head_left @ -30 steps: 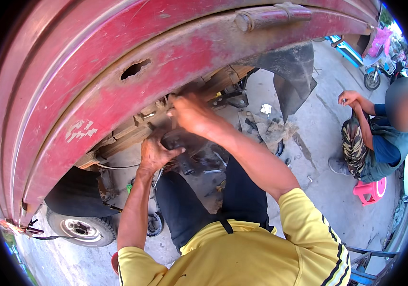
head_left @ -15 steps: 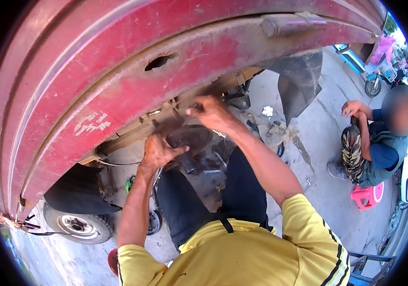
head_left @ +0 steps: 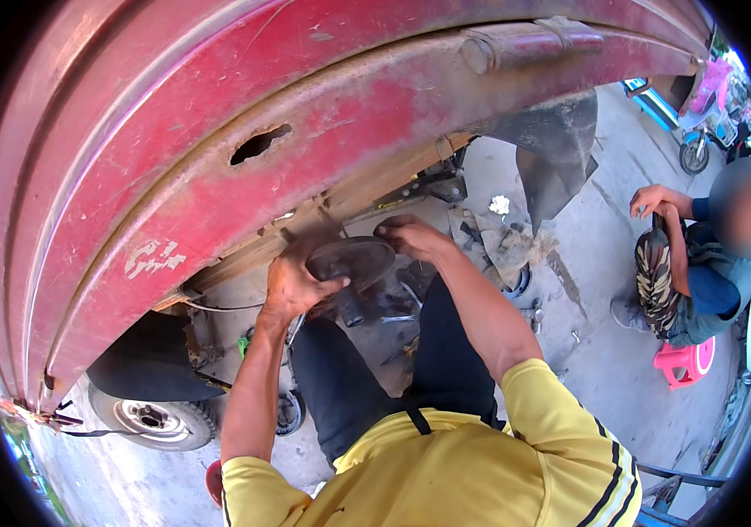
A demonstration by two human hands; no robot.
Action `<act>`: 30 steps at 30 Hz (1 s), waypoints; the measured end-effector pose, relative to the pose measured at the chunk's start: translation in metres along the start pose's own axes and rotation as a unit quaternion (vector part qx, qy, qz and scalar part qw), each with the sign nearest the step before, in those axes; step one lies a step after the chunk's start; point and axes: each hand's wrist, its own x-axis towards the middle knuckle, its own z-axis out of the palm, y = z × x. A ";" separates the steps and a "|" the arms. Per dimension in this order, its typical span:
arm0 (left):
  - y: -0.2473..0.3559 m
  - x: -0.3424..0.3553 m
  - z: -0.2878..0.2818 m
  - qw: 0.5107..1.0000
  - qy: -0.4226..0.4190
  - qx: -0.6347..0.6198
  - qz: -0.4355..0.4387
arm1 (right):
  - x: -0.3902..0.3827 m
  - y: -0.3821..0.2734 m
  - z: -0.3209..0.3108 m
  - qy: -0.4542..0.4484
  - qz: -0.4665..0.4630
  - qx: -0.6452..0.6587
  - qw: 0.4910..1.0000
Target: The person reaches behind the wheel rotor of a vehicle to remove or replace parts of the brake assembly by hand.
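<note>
A dark, dirty round metal disc [head_left: 367,256] with a thick stub [head_left: 351,309] below it is held over my knees, under the edge of a red vehicle body [head_left: 332,140]. My left hand [head_left: 292,283] grips its left side, the thumb lying on the near face and the other fingers hidden behind. Beside the upper right rim is my right hand [head_left: 418,239], with its fingers bent together in a pinch. Whether something small is between those fingertips I cannot make out.
Wrenches [head_left: 400,318] and greasy parts lie on the concrete between my legs. A dark flap [head_left: 556,158] hangs ahead on the right. At left stands a wheel [head_left: 151,420]. To the right a person [head_left: 696,272] sits by a pink stool [head_left: 685,360]; a motorcycle [head_left: 694,151] is behind.
My right hand has come down and to the right, from above the disc to beside its upper right rim. The left hand keeps its hold on the disc.
</note>
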 end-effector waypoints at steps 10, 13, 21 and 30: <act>0.004 -0.005 0.000 0.999 -0.007 -0.006 -0.038 | -0.049 -0.096 0.066 0.053 -0.202 -0.471 0.857; 0.008 -0.005 -0.003 0.998 -0.016 0.009 -0.062 | -0.051 -0.101 0.083 0.086 -0.251 -0.542 0.797; 0.004 -0.006 0.000 0.999 0.010 0.031 -0.039 | -0.084 -0.123 0.168 0.028 -0.316 -0.642 0.699; -0.008 -0.004 0.007 0.997 0.057 0.023 0.036 | -0.052 -0.080 0.168 0.119 -0.553 -0.682 0.463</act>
